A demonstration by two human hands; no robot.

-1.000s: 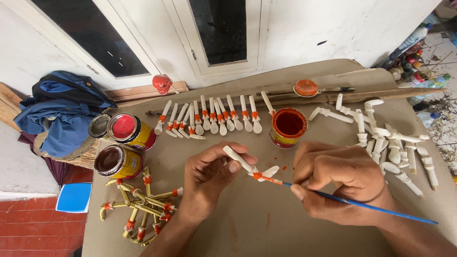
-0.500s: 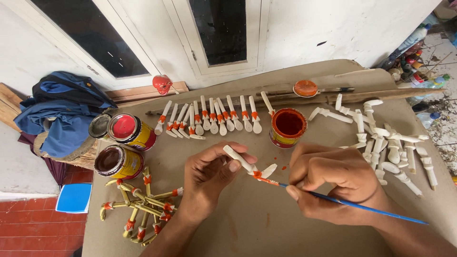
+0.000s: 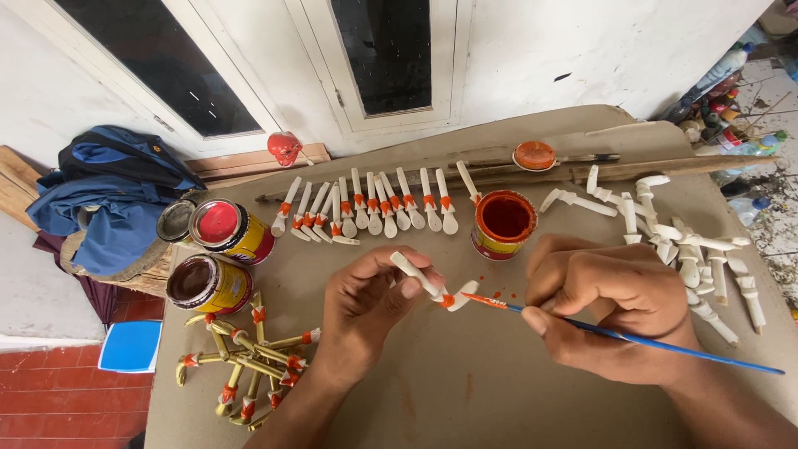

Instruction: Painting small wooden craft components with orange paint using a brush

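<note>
Orange paint goes onto a white wooden piece (image 3: 422, 279) pinched in the left hand (image 3: 366, 309) at frame centre; right hand (image 3: 611, 303) grips the blue brush (image 3: 632, 337), tip touching it.

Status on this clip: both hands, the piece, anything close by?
Left hand grips white wooden piece. Right hand holds blue brush, tip on orange band. Open orange paint can just behind; nothing between.
</note>
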